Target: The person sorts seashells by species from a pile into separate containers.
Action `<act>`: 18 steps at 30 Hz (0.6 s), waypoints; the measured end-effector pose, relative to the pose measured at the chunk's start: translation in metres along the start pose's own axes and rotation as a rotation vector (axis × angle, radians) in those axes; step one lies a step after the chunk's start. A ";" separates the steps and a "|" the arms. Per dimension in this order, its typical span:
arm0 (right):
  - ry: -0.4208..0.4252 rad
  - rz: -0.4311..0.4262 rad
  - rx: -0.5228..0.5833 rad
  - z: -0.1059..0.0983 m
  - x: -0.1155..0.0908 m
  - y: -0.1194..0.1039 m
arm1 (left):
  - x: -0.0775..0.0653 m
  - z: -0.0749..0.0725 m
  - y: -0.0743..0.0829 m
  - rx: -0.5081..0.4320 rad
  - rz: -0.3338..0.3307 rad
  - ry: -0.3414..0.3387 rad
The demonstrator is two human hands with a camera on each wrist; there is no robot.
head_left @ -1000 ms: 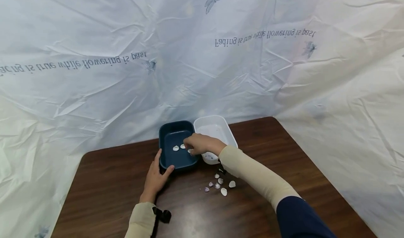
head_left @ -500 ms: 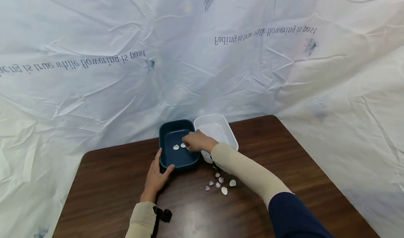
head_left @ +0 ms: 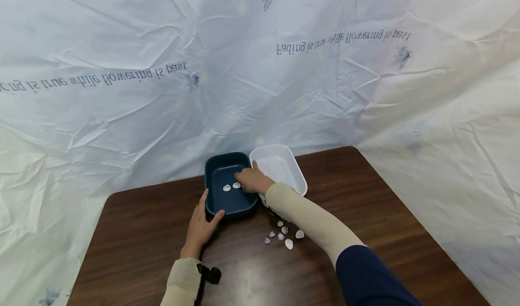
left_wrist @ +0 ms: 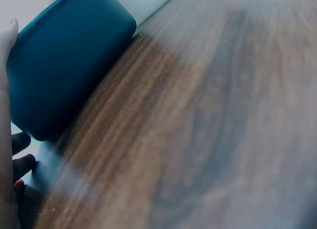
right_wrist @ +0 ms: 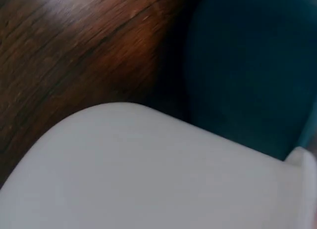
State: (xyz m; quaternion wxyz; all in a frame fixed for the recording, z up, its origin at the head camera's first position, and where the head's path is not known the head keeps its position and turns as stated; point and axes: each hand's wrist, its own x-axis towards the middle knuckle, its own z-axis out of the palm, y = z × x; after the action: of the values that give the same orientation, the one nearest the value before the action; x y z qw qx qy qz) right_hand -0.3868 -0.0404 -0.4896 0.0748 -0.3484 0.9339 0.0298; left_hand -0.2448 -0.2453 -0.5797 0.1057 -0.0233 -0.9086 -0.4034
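Under my right hand (head_left: 253,180), whose curled fingers reach down inside the dark blue tray (head_left: 229,203), a white shell shows only as a sliver at the fingertips. One finger sticks up on the far side. Left of it, two white shells (head_left: 237,185) lie in a row on the tray floor. My left hand (head_left: 200,227) straddles the near left corner of this tray, thumb against its front side and straight fingers along its left side. In the left wrist view the thumb lies along the tray wall (left_wrist: 64,61), with other fingers (left_wrist: 22,165) past the corner.
A white tray (head_left: 280,159) stands against the blue tray's right side, partly behind my right forearm. Several white and purplish shells (head_left: 289,244) lie scattered on the wooden table (head_left: 154,243) in front. A printed white sheet (head_left: 227,94) hangs behind the table.
My right hand has shifted slightly left inside the blue tray, and the shell at its fingertips has moved up level with the other two. My left hand stays at the corner.
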 end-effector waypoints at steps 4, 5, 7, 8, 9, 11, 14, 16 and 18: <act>-0.002 0.017 -0.059 0.003 0.005 -0.002 | -0.001 -0.001 0.001 0.001 -0.012 -0.003; -0.002 0.021 -0.072 0.004 0.006 -0.002 | 0.000 0.000 0.001 -0.001 -0.012 -0.005; -0.005 0.024 -0.097 0.004 0.007 -0.002 | -0.001 0.000 0.001 -0.002 -0.016 -0.008; -0.007 0.024 -0.105 0.004 0.007 -0.003 | -0.001 0.000 0.002 -0.004 -0.019 -0.009; -0.009 0.026 -0.114 0.004 0.008 -0.003 | -0.001 0.000 0.001 -0.004 -0.019 -0.009; -0.012 0.031 -0.128 0.005 0.008 -0.003 | -0.001 0.001 0.001 -0.004 -0.018 -0.012; -0.015 0.036 -0.131 0.005 0.009 -0.003 | -0.001 0.002 0.001 0.002 -0.017 -0.013; -0.017 0.034 -0.122 0.005 0.010 -0.003 | -0.001 0.002 0.001 0.003 -0.020 -0.013; -0.016 0.030 -0.108 0.006 0.011 -0.003 | 0.000 0.001 0.001 0.006 -0.021 -0.008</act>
State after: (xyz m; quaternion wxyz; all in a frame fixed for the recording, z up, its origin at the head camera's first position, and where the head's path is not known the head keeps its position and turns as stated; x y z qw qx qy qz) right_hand -0.3923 -0.0487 -0.4968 0.0628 -0.3374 0.9355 0.0842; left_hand -0.2444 -0.2438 -0.5801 0.0981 -0.0150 -0.9105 -0.4015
